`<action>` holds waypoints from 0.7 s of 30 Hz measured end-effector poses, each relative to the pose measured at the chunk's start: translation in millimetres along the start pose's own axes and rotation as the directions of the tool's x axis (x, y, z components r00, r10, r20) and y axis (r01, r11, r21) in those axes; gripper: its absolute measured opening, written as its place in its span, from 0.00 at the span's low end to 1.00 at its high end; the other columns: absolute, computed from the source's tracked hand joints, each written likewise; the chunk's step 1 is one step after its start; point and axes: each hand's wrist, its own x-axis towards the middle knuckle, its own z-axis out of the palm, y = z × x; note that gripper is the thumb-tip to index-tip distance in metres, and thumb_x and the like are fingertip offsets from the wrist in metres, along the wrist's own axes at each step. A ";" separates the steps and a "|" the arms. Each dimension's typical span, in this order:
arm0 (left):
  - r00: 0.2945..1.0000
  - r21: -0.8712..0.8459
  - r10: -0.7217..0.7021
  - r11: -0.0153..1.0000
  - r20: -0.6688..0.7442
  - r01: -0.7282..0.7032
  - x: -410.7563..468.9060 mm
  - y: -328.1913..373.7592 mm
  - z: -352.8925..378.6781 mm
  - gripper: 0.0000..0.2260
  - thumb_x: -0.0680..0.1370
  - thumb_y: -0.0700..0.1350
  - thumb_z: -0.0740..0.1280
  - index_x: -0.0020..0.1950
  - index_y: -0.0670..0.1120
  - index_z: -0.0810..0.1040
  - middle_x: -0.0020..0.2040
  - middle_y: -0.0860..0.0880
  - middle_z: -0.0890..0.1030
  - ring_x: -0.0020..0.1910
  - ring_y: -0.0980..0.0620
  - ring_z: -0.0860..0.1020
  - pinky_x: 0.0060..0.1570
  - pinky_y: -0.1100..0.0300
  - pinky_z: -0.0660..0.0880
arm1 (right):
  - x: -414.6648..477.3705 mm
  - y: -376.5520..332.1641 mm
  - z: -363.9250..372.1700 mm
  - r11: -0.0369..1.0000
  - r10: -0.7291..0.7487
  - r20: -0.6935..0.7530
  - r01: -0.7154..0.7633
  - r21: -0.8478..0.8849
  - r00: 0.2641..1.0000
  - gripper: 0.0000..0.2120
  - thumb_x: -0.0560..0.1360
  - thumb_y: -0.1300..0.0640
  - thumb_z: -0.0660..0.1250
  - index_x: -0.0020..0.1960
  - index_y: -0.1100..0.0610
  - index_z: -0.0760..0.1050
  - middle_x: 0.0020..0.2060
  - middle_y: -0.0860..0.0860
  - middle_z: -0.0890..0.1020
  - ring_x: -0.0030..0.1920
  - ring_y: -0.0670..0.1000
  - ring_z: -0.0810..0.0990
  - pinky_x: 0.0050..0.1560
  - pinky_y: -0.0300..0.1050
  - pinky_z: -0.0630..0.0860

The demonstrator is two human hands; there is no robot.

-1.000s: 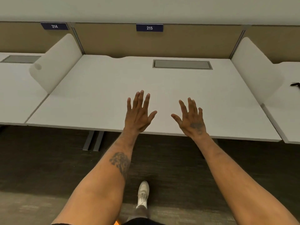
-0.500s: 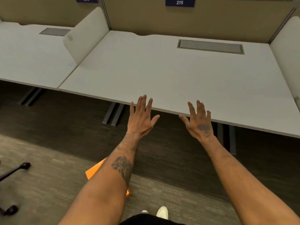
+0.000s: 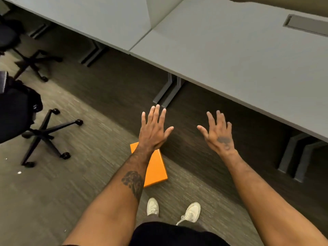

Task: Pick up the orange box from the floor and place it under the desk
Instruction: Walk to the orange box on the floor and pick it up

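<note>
While the flat orange cardboard box [image 3: 156, 167] lies untouched on the grey carpeted floor [image 3: 71, 192], just ahead of the person's white sneakers [image 3: 190, 212] and short of the darker strip under the pale grey desk top [image 3: 230, 50], both hands hang in the air above it with nothing in them. The left hand [image 3: 153, 130] is spread flat, fingers splayed, its wrist crossing over the box's far left corner from this view; the right hand [image 3: 218, 134] is equally slack and open, off to the right over bare floor. To my eye the reach is the step in hand, and it would go best by bending low and taking the box by its two long edges. The grey metal desk leg [image 3: 168, 91] stands just beyond, so the open gap to its right looks the better place for it. A black wheeled office chair [image 3: 26, 118] sits well to the left.
</note>
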 end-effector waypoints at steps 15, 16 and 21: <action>0.970 -0.096 -0.170 0.977 0.172 0.189 -91.5 -180.2 68.5 0.34 0.81 0.64 0.53 0.80 0.45 0.54 0.81 0.40 0.54 0.80 0.41 0.54 0.75 0.39 0.57 | -6.0 -166.7 129.4 0.964 0.052 0.265 -0.118 0.239 0.963 0.38 0.75 0.28 0.47 0.78 0.47 0.51 0.79 0.58 0.53 0.78 0.60 0.54 0.72 0.61 0.62; 0.964 -0.095 -0.187 0.974 0.190 0.207 -95.6 -186.6 75.3 0.34 0.81 0.64 0.53 0.80 0.45 0.53 0.81 0.40 0.54 0.80 0.41 0.54 0.75 0.40 0.57 | -3.2 -171.2 137.8 0.958 0.054 0.285 -0.130 0.254 0.957 0.37 0.75 0.29 0.48 0.78 0.47 0.51 0.79 0.58 0.53 0.78 0.59 0.54 0.72 0.60 0.62; 0.922 -0.091 -0.265 0.950 0.281 0.300 -116.8 -204.6 130.1 0.35 0.81 0.65 0.51 0.81 0.44 0.53 0.81 0.40 0.54 0.79 0.41 0.54 0.75 0.40 0.56 | 9.9 -178.7 199.4 0.932 0.064 0.375 -0.189 0.309 0.925 0.37 0.76 0.29 0.50 0.79 0.48 0.51 0.79 0.58 0.54 0.77 0.59 0.57 0.72 0.57 0.60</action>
